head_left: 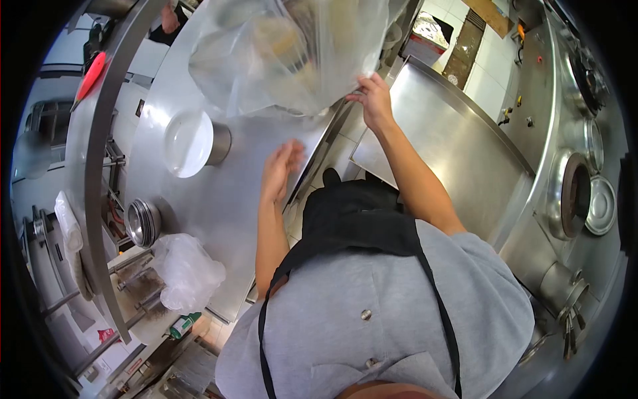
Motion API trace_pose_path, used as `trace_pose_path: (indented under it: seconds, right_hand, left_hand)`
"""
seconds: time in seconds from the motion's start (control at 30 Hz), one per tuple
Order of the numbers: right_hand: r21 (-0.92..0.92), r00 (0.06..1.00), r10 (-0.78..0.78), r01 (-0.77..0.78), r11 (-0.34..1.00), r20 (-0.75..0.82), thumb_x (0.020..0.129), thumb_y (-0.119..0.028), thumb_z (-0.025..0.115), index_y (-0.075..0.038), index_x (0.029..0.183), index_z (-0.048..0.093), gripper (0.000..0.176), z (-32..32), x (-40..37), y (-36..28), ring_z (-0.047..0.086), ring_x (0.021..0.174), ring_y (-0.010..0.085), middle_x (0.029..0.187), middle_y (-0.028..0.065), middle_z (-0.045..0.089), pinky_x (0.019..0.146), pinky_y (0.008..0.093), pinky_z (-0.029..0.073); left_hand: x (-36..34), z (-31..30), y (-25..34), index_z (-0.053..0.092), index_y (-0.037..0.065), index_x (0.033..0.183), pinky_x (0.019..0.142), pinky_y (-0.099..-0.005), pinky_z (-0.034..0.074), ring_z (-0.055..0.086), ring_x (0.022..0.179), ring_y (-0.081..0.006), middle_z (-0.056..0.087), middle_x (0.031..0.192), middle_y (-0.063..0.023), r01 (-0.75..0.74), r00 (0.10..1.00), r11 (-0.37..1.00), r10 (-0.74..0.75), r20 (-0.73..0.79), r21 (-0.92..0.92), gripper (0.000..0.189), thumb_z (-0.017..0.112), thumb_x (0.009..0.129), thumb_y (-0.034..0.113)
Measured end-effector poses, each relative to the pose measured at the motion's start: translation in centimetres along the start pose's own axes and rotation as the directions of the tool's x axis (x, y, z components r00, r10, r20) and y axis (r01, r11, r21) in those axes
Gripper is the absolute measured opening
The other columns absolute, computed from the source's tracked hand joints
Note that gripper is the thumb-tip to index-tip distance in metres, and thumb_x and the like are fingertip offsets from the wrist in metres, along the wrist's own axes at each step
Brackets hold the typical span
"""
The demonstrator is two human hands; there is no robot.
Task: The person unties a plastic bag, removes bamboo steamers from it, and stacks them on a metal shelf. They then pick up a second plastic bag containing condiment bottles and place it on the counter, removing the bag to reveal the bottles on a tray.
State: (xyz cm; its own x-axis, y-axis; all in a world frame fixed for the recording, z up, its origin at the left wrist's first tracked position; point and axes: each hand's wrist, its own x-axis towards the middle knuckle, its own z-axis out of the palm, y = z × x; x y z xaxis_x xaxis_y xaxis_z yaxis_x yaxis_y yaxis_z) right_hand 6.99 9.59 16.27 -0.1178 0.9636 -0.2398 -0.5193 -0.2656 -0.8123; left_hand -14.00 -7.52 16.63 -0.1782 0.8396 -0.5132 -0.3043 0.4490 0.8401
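A large translucent plastic bag (pixel 286 60) with pale and brownish contents lies at the top of the steel table. My right hand (pixel 373 100) pinches the bag's lower right edge. My left hand (pixel 284 163) is over the steel table, a little below the bag, slightly blurred, its fingers held loosely apart with nothing between them. To its left, a white round lid or plate (pixel 189 143) leans against a steel pot (pixel 220 143).
Stacked steel bowls (pixel 143 223) and a crumpled clear bag (pixel 188 271) sit at the table's left end. A steel shelf rail (pixel 100 166) runs along the left. A stove with pans (pixel 570 194) stands right. Another person's hand (pixel 170 20) shows at the top left.
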Motion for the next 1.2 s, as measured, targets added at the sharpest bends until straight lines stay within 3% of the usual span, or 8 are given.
trace_pose_path:
  seconds: [0.03, 0.1, 0.23, 0.3, 0.83, 0.93, 1.03, 1.2]
  right_hand:
    - [0.125, 0.999, -0.041, 0.042, 0.991, -0.012, 0.098, -0.014, 0.049, -0.002, 0.098, 0.051, 0.012, 0.1, -0.2, -0.2, 0.064, 0.073, 0.0196, 0.091, 0.0118, 0.063, 0.063, 0.0329, 0.056]
    - [0.112, 0.999, -0.035, 0.033, 0.993, 0.012, 0.099, -0.015, 0.047, -0.002, 0.099, 0.051, 0.013, 0.3, -0.5, -0.1, 0.065, 0.076, 0.0201, 0.094, 0.0125, 0.064, 0.064, 0.0332, 0.057]
    - [-0.006, 1.0, 0.031, -0.031, 1.0, 0.001, 0.101, -0.018, 0.045, -0.004, 0.108, 0.05, 0.016, 0.3, -1.0, 0.0, 0.065, 0.081, 0.0223, 0.099, 0.0114, 0.064, 0.071, 0.0372, 0.055]
    - [-0.009, 1.0, 0.01, -0.01, 1.0, -0.003, 0.101, -0.016, 0.044, -0.003, 0.104, 0.049, 0.015, 0.5, -1.0, 0.0, 0.065, 0.078, 0.0221, 0.096, 0.0124, 0.064, 0.068, 0.0363, 0.056]
    - [0.02, 0.979, -0.081, 0.086, 0.996, -0.188, 0.098, -0.008, 0.047, -0.004, 0.087, 0.049, 0.012, 2.8, 1.1, 1.5, 0.06, 0.055, 0.0189, 0.075, 0.0103, 0.062, 0.052, 0.034, 0.053]
    - [-0.035, 0.925, -0.213, 0.213, 0.976, -0.314, 0.096, -0.005, 0.048, -0.003, 0.08, 0.049, 0.016, 2.1, 2.3, 2.3, 0.053, 0.054, 0.0141, 0.07, 0.0064, 0.054, 0.044, 0.0315, 0.047]
    - [-0.133, 0.942, -0.229, 0.201, 0.97, -0.244, 0.095, -0.005, 0.048, -0.004, 0.078, 0.05, 0.017, 0.2, 3.9, 1.7, 0.048, 0.055, 0.0116, 0.069, 0.0045, 0.052, 0.044, 0.0306, 0.044]
    - [-0.062, 0.957, -0.126, 0.114, 0.992, -0.261, 0.095, -0.007, 0.05, -0.004, 0.08, 0.05, 0.015, 1.1, 1.2, 0.2, 0.045, 0.054, 0.0109, 0.067, 0.0029, 0.049, 0.046, 0.0291, 0.039]
  left_hand:
    - [1.3, 0.5, 0.4, 0.061, -0.001, 0.108, 0.078, -0.0294, 0.048, 0.062, 0.091, -0.0169, 0.066, 0.105, -0.0122, -0.008, 1.0, 1.0, 0.008, -0.006, -0.003, 0.031, 0.053, 0.097, 0.027]
    - [4.3, 1.8, 1.1, 0.054, 0.002, 0.119, 0.095, -0.0373, 0.04, 0.052, 0.112, -0.0216, 0.058, 0.123, -0.0111, -0.105, 0.986, 0.911, 0.147, 0.076, -0.398, 0.032, 0.049, 0.098, 0.026]
    - [8.6, 3.0, 1.7, 0.053, 0.004, 0.118, 0.099, -0.039, 0.036, 0.05, 0.113, -0.0241, 0.057, 0.121, -0.0109, -0.064, 0.984, 0.72, 0.16, 0.076, -0.691, 0.028, 0.047, 0.098, 0.024]
    - [9.1, 3.1, 1.7, 0.055, 0.011, 0.112, 0.09, -0.0378, 0.039, 0.053, 0.103, -0.0219, 0.06, 0.113, -0.0061, 0.042, 0.995, 0.623, -0.095, -0.023, -0.781, 0.019, 0.044, 0.099, 0.02]
    - [9.4, 1.8, 1.8, 0.057, 0.009, 0.116, 0.083, -0.0372, 0.046, 0.058, 0.1, -0.0236, 0.063, 0.111, -0.0088, -0.093, 0.981, 0.574, -0.086, -0.174, -0.814, 0.023, 0.043, 0.098, 0.012]
    - [8.8, 1.1, 1.6, 0.056, 0.003, 0.118, 0.088, -0.042, 0.05, 0.06, 0.107, -0.0265, 0.063, 0.114, -0.0124, -0.08, 0.969, 0.589, -0.144, -0.202, -0.804, 0.026, 0.043, 0.097, 0.01]
    - [7.7, -0.1, 2.1, 0.055, 0.0, 0.118, 0.101, -0.0527, 0.046, 0.059, 0.114, -0.033, 0.062, 0.121, -0.0161, -0.149, 0.971, 0.734, -0.018, -0.237, -0.663, 0.026, 0.042, 0.097, 0.012]
    - [7.6, -1.9, 1.3, 0.056, -0.003, 0.122, 0.103, -0.0516, 0.044, 0.056, 0.119, -0.0343, 0.06, 0.124, -0.0203, -0.151, 0.97, 0.671, -0.04, -0.239, -0.726, 0.033, 0.041, 0.095, 0.009]
